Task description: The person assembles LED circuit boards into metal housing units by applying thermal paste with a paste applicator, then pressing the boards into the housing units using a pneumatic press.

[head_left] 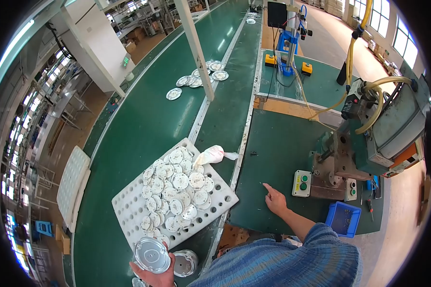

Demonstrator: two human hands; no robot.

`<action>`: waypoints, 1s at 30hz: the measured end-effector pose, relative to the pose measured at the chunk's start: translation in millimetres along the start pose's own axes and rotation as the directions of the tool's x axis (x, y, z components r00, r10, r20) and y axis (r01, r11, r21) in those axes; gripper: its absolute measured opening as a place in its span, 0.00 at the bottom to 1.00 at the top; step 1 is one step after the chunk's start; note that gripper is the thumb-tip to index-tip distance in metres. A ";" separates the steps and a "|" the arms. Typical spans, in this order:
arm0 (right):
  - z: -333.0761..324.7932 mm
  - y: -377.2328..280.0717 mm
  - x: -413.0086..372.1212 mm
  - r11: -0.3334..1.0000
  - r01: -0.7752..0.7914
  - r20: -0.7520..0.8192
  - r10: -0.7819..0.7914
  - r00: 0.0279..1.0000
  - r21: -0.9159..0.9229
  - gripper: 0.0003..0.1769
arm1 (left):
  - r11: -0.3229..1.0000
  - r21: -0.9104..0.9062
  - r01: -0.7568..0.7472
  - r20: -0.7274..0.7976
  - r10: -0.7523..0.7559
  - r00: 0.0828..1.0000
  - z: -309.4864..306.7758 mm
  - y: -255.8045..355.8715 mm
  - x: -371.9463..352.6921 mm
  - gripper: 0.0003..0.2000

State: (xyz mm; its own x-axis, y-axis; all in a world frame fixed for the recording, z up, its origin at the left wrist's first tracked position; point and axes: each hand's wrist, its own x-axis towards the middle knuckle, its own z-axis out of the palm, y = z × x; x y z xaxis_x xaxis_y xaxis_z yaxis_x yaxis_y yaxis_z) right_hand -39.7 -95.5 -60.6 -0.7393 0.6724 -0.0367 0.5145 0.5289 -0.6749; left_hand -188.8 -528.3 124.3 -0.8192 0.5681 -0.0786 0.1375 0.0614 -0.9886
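Note:
My left hand (pixel 164 274) is closed around the edge of a round silver disc (pixel 151 254), shaped like a shallow lid, at the bottom of the view. Beside it stand more round metal discs (pixel 185 263), seemingly stacked. My right hand (pixel 276 200) is over the green worktable (pixel 273 138), index finger stretched out and the others partly curled; I see nothing in it. A tiny speck shows near its fingertip. Many white round plates with small parts (pixel 176 206) lie heaped on a white tray with round holes (pixel 124 210), left of my hands.
A bench press (pixel 340 162) stands at right, with a green-button box (pixel 301 183) before it and a blue bin (pixel 343 219) nearby. A white plastic bag (pixel 210 156) lies on the tray's far corner. Further along the green conveyor, more discs (pixel 196 79) lie by a post (pixel 196 48).

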 end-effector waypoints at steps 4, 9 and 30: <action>0.9 0.2 0.7 1.000 -0.017 0.004 0.017 1.000 0.011 0.33 | -0.479 0.868 -0.133 0.308 0.307 0.901 -48.1 -37.6 10.4 0.36; -0.4 -2.7 1.2 1.000 -0.030 0.021 0.030 0.999 0.000 0.35 | -0.468 0.876 -0.118 0.233 0.197 0.952 -42.9 -32.7 3.8 0.36; -0.7 -17.2 24.4 0.984 0.173 -0.106 -0.177 0.978 -0.047 0.26 | -0.407 0.745 -0.529 0.613 0.106 0.783 0.1 -32.3 -90.0 0.37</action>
State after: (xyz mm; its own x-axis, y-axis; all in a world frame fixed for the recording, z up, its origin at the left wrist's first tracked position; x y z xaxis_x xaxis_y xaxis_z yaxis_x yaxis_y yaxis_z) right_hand -66.3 -87.8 -49.4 -0.7686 0.6189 0.1620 0.3983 0.6610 -0.6360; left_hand -119.6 -581.5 163.3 -0.9680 -0.0524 -0.2453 -0.0376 -0.9367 0.3482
